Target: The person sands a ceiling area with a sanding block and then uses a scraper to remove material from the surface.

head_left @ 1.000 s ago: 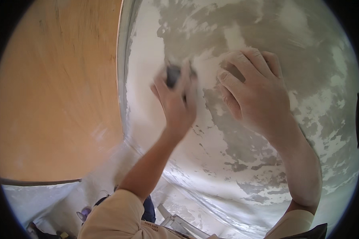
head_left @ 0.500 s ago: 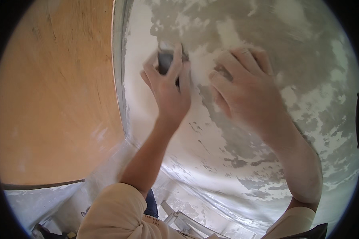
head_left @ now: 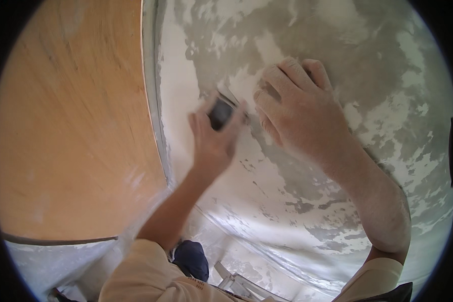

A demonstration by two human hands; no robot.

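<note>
Gripping dark block (head_left: 221, 115) w/ L hand (head_left: 211, 143) at patchy wall (head_left: 387, 116)

I'm pinching the block bw L thumb & fingers, all showing a bit blurred. It's sitting up against the wall, bw the orange panel (head_left: 75, 141) & my R hand (head_left: 304, 113). R fingers are bending, spread apart, leaning on the wall; can't tell what's under that palm. Grey frame (head_left: 240, 285) is standing down low.

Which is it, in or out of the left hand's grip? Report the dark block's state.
In: the dark block sits with fingers of the left hand on both sides; blur hides the exact contact.
</note>
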